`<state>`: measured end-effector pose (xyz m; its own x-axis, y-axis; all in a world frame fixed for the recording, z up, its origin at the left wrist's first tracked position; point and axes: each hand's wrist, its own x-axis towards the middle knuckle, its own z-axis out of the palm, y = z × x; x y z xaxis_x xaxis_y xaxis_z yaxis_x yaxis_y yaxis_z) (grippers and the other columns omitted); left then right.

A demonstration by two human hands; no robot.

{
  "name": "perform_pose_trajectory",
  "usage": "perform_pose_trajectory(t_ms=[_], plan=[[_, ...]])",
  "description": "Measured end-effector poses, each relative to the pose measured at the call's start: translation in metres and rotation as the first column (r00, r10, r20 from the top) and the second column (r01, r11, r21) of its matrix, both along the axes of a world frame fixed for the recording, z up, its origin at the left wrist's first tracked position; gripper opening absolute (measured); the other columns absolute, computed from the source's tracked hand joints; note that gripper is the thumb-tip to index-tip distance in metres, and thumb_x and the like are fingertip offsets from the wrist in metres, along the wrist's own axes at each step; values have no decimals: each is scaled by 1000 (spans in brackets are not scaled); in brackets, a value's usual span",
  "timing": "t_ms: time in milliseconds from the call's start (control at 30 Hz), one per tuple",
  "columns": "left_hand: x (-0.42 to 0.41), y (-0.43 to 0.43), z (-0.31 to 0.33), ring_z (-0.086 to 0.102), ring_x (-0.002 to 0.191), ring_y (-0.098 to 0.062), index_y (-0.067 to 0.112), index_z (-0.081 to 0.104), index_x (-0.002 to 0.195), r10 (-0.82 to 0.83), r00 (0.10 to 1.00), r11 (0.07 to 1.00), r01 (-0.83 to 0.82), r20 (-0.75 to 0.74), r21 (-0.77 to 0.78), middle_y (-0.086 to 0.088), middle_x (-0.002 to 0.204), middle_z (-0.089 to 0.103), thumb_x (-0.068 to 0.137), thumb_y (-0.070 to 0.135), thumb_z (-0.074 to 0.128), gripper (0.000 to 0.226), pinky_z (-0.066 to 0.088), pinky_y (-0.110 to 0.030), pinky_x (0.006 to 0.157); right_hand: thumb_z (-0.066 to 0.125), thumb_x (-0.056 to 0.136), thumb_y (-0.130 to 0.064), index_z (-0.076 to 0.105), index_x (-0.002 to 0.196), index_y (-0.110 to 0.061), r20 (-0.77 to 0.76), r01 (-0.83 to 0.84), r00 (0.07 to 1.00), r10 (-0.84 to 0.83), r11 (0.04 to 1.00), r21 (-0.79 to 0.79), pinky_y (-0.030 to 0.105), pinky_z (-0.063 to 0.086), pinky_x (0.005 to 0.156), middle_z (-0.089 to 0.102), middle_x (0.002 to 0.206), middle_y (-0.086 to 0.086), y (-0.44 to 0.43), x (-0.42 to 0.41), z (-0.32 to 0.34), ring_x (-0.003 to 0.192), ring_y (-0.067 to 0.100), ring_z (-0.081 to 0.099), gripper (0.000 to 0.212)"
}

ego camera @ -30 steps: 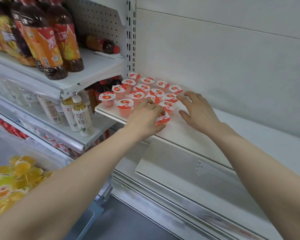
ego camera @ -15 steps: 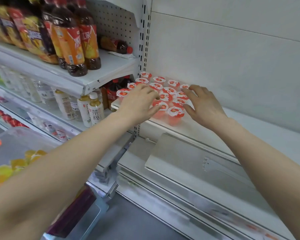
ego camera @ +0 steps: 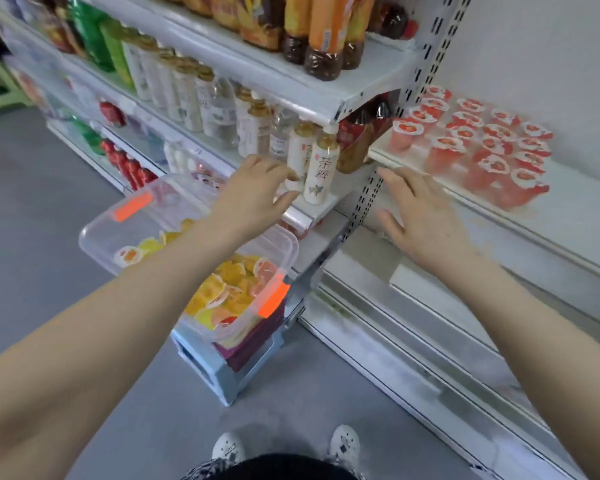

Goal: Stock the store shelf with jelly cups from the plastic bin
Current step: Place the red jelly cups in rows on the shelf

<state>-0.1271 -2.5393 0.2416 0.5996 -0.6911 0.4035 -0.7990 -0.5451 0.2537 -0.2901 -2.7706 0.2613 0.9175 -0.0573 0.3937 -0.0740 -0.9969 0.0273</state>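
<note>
Nearest, below the plastic bin [ego camera: 282, 244] in the view, two white shoes [ego camera: 228, 446] are standing on the grey floor [ego camera: 49, 220]. The bin is sitting open on a blue crate [ego camera: 219, 370], its long axis running from the near orange latch [ego camera: 273, 299] up and left to the far one. Yellow and orange jelly cups [ego camera: 222, 292] are lying jumbled inside it, lids tilting every way. Over the bin's far edge the left hand [ego camera: 253, 199] is hovering, its grip released, fingers loosely curled round nothing, just short of a white tea bottle [ego camera: 321, 171] standing beyond the bin. Right of the bin the right hand [ego camera: 420, 220] is hanging in the air, fingers spread, grip likewise released. Farther right of the bin and higher, red jelly cups [ego camera: 482, 147] are standing upright on the white shelf [ego camera: 575, 216], lids facing up, in rows running toward the back wall. A perforated upright [ego camera: 370, 194] is rising between the bin and that shelf
</note>
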Motion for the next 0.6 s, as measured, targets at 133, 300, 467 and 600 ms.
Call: perform_pose_trajectory(t_ms=[133, 300, 467, 600], plan=[[5, 76, -54, 50, 117, -31, 15, 65, 117, 100, 986, 994, -93, -134, 57, -7, 118, 64, 93, 31, 58, 30, 36, -41, 102, 66, 89, -24, 44, 142, -8, -96, -94, 990, 101, 993, 72, 43, 46, 91, 52, 133, 17, 73, 23, -54, 111, 38, 54, 60], [3, 141, -113, 55, 110, -32, 13, 68, 109, 216, 939, 974, -186, -268, 131, -9, 112, 67, 92, 26, 63, 23, 35, -37, 100, 65, 90, -26, 51, 138, -8, -265, -202, 933, 242, 964, 171, 43, 47, 95, 57, 129, 15, 135, 48, -105, 112, 37, 58, 53], [11, 160, -149, 50, 115, -29, 19, 65, 118, 314, 867, 943, -238, -386, 232, -4, 117, 65, 95, 31, 57, 27, 41, -37, 94, 52, 94, -24, 47, 142, -16, -492, -198, 830, 262, 964, 179, 43, 43, 98, 53, 135, 8, 149, 100, -134, 117, 34, 53, 48], [12, 158, -162, 50, 118, -26, 26, 63, 119, 380, 844, 911, -271, -378, 310, 2, 120, 64, 96, 38, 53, 28, 44, -38, 94, 52, 91, -16, 49, 138, -14, -685, -180, 700, 201, 978, 104, 38, 44, 95, 54, 133, 9, 150, 151, -155, 121, 33, 50, 47]])
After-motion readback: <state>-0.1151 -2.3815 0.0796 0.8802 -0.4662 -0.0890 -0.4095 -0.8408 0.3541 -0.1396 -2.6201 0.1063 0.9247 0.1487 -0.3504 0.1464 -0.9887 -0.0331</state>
